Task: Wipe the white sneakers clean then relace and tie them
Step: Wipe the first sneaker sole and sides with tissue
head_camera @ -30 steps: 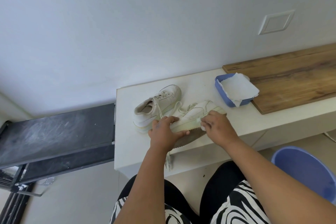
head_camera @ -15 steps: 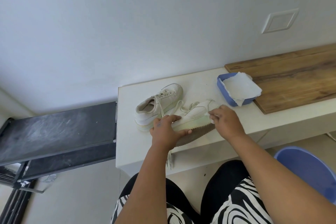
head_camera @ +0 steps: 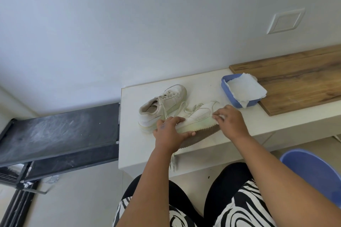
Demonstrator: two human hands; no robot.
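Two white sneakers are on the white counter (head_camera: 132,145). One sneaker (head_camera: 162,103) stands upright at the back left, laces loose. The other sneaker (head_camera: 198,118) lies tipped on its side, its brown ridged sole facing me. My left hand (head_camera: 169,132) grips its heel end, thumb along the sole edge. My right hand (head_camera: 228,121) presses a small white wipe (head_camera: 219,117) against the sneaker's toe end, fingers curled round the wipe. A loose lace (head_camera: 173,162) hangs over the counter's front edge.
A blue tray (head_camera: 226,88) holding white paper towels (head_camera: 245,88) sits beside a wooden board (head_camera: 299,79) at the right. A blue bucket (head_camera: 317,173) stands on the floor at the lower right. A dark bench (head_camera: 55,132) adjoins the counter's left. My knees are below the counter.
My right hand with the wipe has slid along the tipped sneaker's side toward its toe, to the right and slightly back. The left hand has kept its hold on the heel end.
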